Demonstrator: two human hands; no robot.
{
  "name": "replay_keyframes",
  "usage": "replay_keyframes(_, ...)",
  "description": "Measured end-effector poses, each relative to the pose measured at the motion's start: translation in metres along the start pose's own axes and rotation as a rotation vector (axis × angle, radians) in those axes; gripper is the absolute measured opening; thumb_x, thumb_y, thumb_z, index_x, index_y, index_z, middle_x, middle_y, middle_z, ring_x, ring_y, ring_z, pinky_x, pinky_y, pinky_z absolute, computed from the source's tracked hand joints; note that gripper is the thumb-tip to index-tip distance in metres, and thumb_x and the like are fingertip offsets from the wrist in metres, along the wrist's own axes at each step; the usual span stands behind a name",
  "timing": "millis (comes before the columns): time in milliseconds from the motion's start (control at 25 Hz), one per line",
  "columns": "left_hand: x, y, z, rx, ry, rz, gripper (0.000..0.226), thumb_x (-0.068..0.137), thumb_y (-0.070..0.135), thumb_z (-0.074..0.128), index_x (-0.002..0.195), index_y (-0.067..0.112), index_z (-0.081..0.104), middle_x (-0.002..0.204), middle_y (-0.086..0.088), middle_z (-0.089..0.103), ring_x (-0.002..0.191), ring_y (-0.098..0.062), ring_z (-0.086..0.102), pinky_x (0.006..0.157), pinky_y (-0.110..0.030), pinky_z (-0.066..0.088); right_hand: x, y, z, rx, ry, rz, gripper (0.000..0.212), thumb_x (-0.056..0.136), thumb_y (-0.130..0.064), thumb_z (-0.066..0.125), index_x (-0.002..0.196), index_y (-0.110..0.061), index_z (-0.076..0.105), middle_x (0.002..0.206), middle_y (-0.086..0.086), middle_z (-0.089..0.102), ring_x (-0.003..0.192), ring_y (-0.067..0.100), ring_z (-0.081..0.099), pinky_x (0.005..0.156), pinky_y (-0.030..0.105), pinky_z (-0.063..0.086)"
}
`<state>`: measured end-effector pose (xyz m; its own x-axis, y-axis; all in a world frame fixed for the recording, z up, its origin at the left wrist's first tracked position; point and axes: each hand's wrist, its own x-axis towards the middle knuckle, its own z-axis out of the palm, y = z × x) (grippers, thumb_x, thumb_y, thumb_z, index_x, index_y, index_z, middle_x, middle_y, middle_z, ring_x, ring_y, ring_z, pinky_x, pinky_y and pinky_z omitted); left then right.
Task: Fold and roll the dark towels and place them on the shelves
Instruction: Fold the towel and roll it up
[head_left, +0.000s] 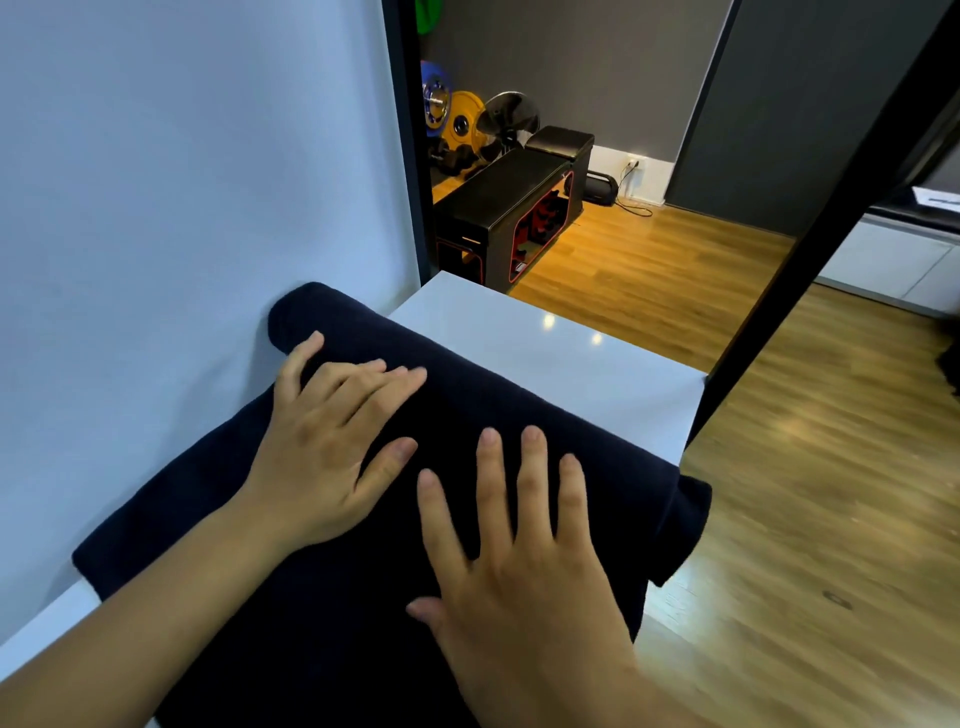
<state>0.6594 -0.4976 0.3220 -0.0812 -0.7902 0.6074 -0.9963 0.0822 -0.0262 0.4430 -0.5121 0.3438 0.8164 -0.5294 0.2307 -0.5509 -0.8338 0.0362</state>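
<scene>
On the white table (545, 338), both hands flat on dark towel (467, 395)

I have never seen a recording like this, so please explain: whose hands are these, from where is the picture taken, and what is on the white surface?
There is no machine here. A person wears a camera on the head, looking forward and down, so you see that person's own two bare hands.

The left hand and the right hand both lie flat, fingers spread, on a dark towel. Nothing is gripped; the hands only press on it. The towel's far part looks rolled, and its right end hangs over the edge of the white surface, which stands against a pale wall.

Behind are a wooden floor and gym weight plates.
</scene>
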Motion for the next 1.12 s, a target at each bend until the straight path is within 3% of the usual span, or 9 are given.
replay_keyframes(80, 0.000, 0.000, 0.002, 0.053, -0.015, -0.002, 0.055, 0.098, 0.046, 0.041, 0.142, 0.014, 0.046, 0.116, -0.001, 0.050, 0.111, -0.027, 0.054, 0.116, -0.057, 0.021, 0.013, 0.018, -0.011, -0.053, 0.067, -0.022, 0.075, 0.071, -0.049, 0.078, 0.134, -0.012, 0.060, 0.120, 0.029, 0.062, 0.105, 0.053, 0.057, 0.088, 0.058, 0.042)
replay_keyframes(160, 0.002, -0.001, 0.006, 0.059, -0.033, -0.005, 0.059, 0.093, 0.048, 0.051, 0.143, 0.017, 0.045, 0.119, -0.004, 0.046, 0.112, -0.029, 0.051, 0.116, -0.057, 0.019, 0.036, 0.048, -0.022, -0.079, 0.077, 0.038, 0.070, 0.078, -0.050, 0.071, 0.135, -0.012, 0.055, 0.109, 0.019, 0.063, 0.093, 0.040, 0.059, 0.075, 0.049, 0.047)
replay_keyframes(280, 0.008, 0.000, 0.009, 0.101, -0.071, 0.001, 0.060, 0.085, 0.046, 0.057, 0.138, 0.020, 0.045, 0.139, -0.007, 0.043, 0.130, -0.033, 0.041, 0.115, -0.065, 0.010, 0.055, 0.073, -0.029, -0.033, -0.154, 0.152, 0.080, 0.089, -0.073, 0.034, 0.150, -0.022, 0.023, 0.132, 0.013, 0.051, 0.115, 0.036, 0.051, 0.088, 0.048, 0.043)
replay_keyframes(360, 0.017, 0.001, 0.011, 0.086, -0.120, 0.007, 0.056, 0.084, 0.044, 0.054, 0.134, 0.020, 0.043, 0.154, -0.007, 0.035, 0.144, -0.034, 0.027, 0.113, -0.070, 0.004, 0.055, 0.079, -0.023, 0.010, -0.278, 0.119, 0.085, 0.088, -0.077, 0.028, 0.151, -0.027, 0.002, 0.129, 0.009, 0.051, 0.110, 0.032, 0.056, 0.076, 0.041, 0.044)
replay_keyframes(520, 0.047, 0.005, 0.037, 0.100, -0.208, 0.015, 0.059, 0.087, 0.042, 0.044, 0.140, 0.017, 0.035, 0.160, -0.006, 0.024, 0.150, -0.033, 0.011, 0.113, -0.071, 0.002, 0.066, 0.112, -0.022, -0.006, -0.258, 0.107, 0.081, 0.088, -0.076, 0.034, 0.149, -0.031, 0.004, 0.120, 0.006, 0.055, 0.097, 0.028, 0.061, 0.066, 0.035, 0.045)
replay_keyframes(720, 0.094, 0.010, 0.074, 0.196, -0.243, -0.040, 0.078, 0.089, 0.048, 0.045, 0.155, 0.019, 0.013, 0.163, -0.004, 0.014, 0.151, -0.033, 0.005, 0.113, -0.070, 0.000, 0.097, 0.161, -0.010, -0.179, -0.248, 0.138, 0.081, 0.087, -0.078, 0.029, 0.151, -0.034, 0.005, 0.127, 0.007, 0.055, 0.101, 0.030, 0.061, 0.064, 0.036, 0.048)
replay_keyframes(840, 0.096, 0.012, 0.076, 0.194, -0.212, -0.082, 0.080, 0.089, 0.052, 0.044, 0.155, 0.022, 0.010, 0.164, -0.006, 0.011, 0.151, -0.034, 0.003, 0.113, -0.070, 0.001, 0.105, 0.165, -0.003, -0.239, -0.187, 0.123, 0.081, 0.089, -0.075, 0.030, 0.152, -0.030, 0.004, 0.129, 0.010, 0.054, 0.106, 0.031, 0.060, 0.070, 0.037, 0.044)
replay_keyframes(960, 0.088, 0.017, 0.066, 0.129, -0.123, -0.044, 0.072, 0.092, 0.056, 0.040, 0.154, 0.022, 0.023, 0.161, -0.005, 0.022, 0.151, -0.028, 0.012, 0.114, -0.069, 0.000, 0.089, 0.148, 0.007, -0.361, -0.096, 0.108, 0.083, 0.093, -0.070, 0.029, 0.154, -0.021, 0.003, 0.129, 0.016, 0.051, 0.106, 0.035, 0.055, 0.084, 0.042, 0.043)
replay_keyframes(1120, 0.087, 0.019, 0.057, 0.107, -0.041, -0.074, 0.056, 0.099, 0.048, 0.028, 0.146, 0.020, 0.042, 0.152, -0.006, 0.042, 0.145, -0.025, 0.031, 0.116, -0.064, 0.007, 0.060, 0.104, 0.009, -0.282, -0.082, 0.191, 0.085, 0.093, -0.069, 0.017, 0.156, -0.016, -0.006, 0.150, 0.030, 0.022, 0.129, 0.049, 0.031, 0.107, 0.058, 0.021)
